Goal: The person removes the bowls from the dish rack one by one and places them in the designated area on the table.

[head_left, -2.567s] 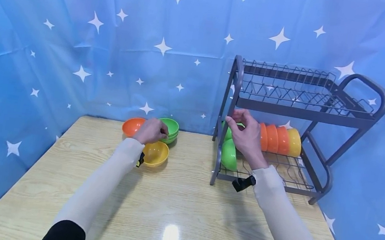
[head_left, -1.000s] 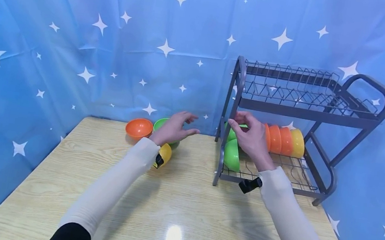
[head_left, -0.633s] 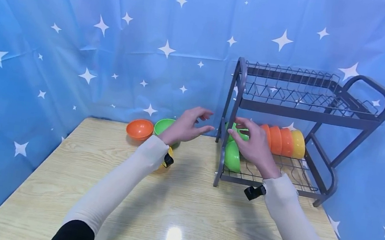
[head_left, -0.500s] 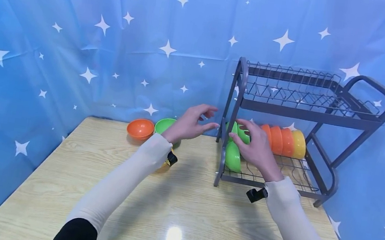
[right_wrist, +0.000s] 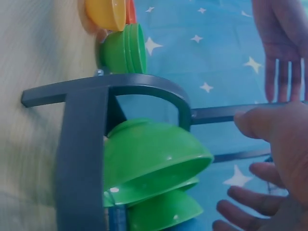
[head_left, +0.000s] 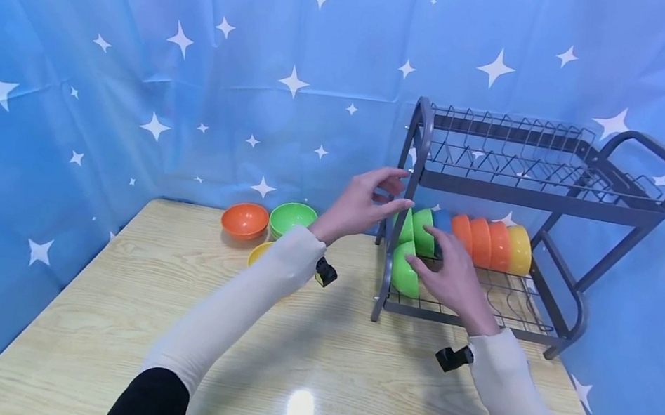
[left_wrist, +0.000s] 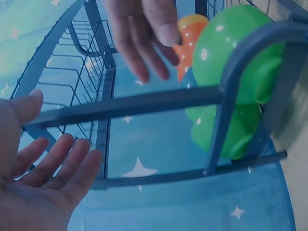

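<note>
My left hand [head_left: 361, 204], fingers spread and holding nothing, is beside the left upright of the dark two-tier dish rack [head_left: 538, 197]. In the left wrist view its fingers [left_wrist: 72, 168] lie close to a rack bar. My right hand [head_left: 453, 274], also holding nothing, hovers before the lower shelf, its thumb beside a green bowl [head_left: 405, 271] standing tilted at the front left. Behind are two more green bowls [head_left: 424, 233], a blue bowl [head_left: 442, 221] partly hidden by the right hand, three orange bowls [head_left: 481, 242] and a yellow bowl [head_left: 519, 250], standing on edge in a row.
Left of the rack, an orange bowl [head_left: 244, 221] and stacked green bowls [head_left: 293, 217] sit at the back of the wooden table [head_left: 123, 291]. A yellow bowl [head_left: 259, 252] is mostly covered by the left sleeve. A starry blue curtain [head_left: 224, 114] stands behind.
My left hand has moved right, from over the bowls on the table to the rack's left upright. My right hand has drawn back and down from the green bowls, uncovering the blue bowl.
</note>
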`<state>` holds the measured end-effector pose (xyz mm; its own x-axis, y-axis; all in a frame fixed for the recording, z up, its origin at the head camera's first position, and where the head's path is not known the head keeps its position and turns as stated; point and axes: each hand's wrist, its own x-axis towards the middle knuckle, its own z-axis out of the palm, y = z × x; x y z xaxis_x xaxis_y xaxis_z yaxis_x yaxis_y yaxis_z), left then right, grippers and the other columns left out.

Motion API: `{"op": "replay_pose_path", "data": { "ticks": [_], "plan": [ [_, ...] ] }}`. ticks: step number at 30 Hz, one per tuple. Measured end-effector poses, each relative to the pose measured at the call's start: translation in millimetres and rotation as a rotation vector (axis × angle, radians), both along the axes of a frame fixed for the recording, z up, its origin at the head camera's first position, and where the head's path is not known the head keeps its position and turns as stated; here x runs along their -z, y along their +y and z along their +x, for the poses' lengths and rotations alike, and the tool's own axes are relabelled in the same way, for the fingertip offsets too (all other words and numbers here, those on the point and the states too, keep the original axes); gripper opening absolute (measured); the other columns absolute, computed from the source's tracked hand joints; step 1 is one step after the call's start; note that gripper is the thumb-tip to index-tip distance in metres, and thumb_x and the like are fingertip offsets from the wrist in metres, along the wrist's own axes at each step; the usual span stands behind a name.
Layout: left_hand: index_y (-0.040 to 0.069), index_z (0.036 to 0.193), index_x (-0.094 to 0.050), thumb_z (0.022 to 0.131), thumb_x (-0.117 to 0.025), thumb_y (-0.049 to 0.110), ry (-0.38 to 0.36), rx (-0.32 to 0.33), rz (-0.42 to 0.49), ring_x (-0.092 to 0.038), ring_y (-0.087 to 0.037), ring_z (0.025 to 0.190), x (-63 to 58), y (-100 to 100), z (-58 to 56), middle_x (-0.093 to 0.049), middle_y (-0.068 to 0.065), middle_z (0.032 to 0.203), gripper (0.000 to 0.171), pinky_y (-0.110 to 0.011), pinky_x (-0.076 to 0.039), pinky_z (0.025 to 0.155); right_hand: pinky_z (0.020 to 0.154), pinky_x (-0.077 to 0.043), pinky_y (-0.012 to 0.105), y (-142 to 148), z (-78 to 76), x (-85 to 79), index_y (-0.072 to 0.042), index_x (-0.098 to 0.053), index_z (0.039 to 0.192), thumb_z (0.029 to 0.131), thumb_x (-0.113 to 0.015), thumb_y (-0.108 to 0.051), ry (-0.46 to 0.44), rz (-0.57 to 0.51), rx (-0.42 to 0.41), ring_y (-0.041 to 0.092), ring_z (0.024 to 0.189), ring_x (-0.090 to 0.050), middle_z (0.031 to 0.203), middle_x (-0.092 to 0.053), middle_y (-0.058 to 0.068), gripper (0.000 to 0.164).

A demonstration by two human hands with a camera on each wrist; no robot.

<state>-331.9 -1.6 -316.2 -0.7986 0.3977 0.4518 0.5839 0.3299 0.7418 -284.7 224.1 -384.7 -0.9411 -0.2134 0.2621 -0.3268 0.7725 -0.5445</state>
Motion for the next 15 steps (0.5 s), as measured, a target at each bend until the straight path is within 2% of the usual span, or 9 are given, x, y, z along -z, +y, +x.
{"op": "replay_pose_path", "data": {
  "ticks": [7,10,15],
  "plan": [
    [0.008,0.134,-0.059,0.098,-0.071,0.027,-0.033,-0.040,0.060,-0.069,-0.018,0.106,-3.6,17,0.6,-0.072,-0.008,0.115,0.043,-0.018,-0.057,0.090,0.111,-0.046,0.061,8,4.9,15.8,-0.004,-0.036,0.157,0.099,-0.066,-0.046,-0.110,-0.085,0.027,0.043,0.136,-0.053,0.151,-0.051,0.024,0.077],
    [0.006,0.129,-0.061,0.099,-0.070,0.023,-0.013,-0.075,0.084,-0.069,-0.017,0.102,-2.0,21,-0.1,-0.072,-0.008,0.112,0.035,-0.018,-0.057,0.088,0.106,-0.052,0.056,10,6.1,23.3,-0.004,-0.043,0.153,0.099,-0.065,-0.047,-0.139,-0.117,0.054,0.041,0.128,-0.060,0.142,-0.060,0.022,0.072],
    [0.004,0.124,-0.063,0.099,-0.069,0.016,0.019,-0.108,0.119,-0.068,-0.017,0.097,0.6,25,-1.6,-0.071,-0.010,0.108,0.028,-0.018,-0.056,0.083,0.092,-0.058,0.048,12,7.9,32.6,-0.005,-0.058,0.141,0.100,-0.064,-0.045,-0.131,-0.120,0.079,0.035,0.114,-0.068,0.125,-0.072,0.016,0.057]
  ]
}}
